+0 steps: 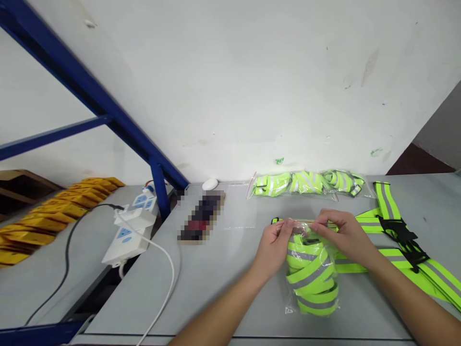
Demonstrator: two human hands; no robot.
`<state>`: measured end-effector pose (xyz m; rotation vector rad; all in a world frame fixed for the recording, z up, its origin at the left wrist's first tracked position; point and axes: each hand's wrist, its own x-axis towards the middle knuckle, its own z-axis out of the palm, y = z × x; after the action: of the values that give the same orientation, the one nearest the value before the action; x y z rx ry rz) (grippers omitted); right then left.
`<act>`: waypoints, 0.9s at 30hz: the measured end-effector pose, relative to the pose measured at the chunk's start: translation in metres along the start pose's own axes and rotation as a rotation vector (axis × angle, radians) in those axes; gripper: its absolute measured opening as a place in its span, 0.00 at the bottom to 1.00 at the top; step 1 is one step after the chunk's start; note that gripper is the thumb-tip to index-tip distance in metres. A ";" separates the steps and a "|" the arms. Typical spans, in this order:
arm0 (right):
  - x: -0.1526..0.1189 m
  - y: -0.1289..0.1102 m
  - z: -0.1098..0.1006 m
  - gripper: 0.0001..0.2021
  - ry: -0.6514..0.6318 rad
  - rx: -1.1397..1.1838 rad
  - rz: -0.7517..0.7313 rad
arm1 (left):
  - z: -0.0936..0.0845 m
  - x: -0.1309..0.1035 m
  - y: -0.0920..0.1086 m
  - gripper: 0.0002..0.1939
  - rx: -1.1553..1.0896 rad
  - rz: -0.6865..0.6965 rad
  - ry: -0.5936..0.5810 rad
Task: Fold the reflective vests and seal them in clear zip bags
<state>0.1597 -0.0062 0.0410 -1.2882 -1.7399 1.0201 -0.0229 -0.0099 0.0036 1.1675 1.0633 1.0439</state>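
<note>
A clear zip-lock bag [289, 300] with a rolled neon-yellow reflective strap [313, 274] inside lies on the grey table in front of me. My left hand [275, 245] pinches the bag's top edge at its left end, thumb uppermost. At the right end of the same edge, my right hand [342, 235] is closed on the bag with thumb and fingers. A red line runs along the edge between both hands. Just right of the bag, partly behind my right forearm, are loose reflective straps [387, 202] with black buckles [398, 230].
Several bagged strap rolls [306, 183] stand along the wall. A flat empty clear bag [239, 211], a white round object [210, 184] and a pixelated item [201, 216] lie to the left. Further left are power strips [129, 235], a white cable [173, 269], a blue frame [160, 187] and yellow packets [61, 211].
</note>
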 end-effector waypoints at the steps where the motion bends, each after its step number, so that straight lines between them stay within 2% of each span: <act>1: 0.000 0.000 -0.001 0.13 -0.008 -0.001 0.009 | 0.000 0.000 -0.001 0.24 0.006 0.000 0.001; 5: 0.001 -0.001 -0.004 0.11 -0.073 0.037 0.087 | 0.001 -0.001 -0.001 0.23 0.023 0.040 -0.044; 8: 0.000 0.000 -0.005 0.11 -0.090 0.062 0.093 | 0.002 0.000 0.002 0.17 0.016 0.065 -0.029; 14: 0.002 0.005 -0.001 0.10 -0.112 0.126 0.095 | 0.002 0.003 0.007 0.13 -0.068 -0.064 -0.055; 18: 0.003 0.006 -0.001 0.09 -0.179 0.157 0.116 | 0.003 0.003 0.006 0.13 -0.090 -0.083 -0.024; 24: 0.000 0.003 0.003 0.11 -0.076 0.085 0.031 | 0.002 0.003 0.007 0.13 -0.066 -0.056 -0.013; 27: 0.000 0.003 0.003 0.11 -0.043 0.047 0.023 | 0.000 0.003 0.007 0.15 -0.098 -0.090 -0.021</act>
<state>0.1584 -0.0063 0.0370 -1.2683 -1.7261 1.1029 -0.0230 -0.0067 0.0104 1.0403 1.0277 1.0005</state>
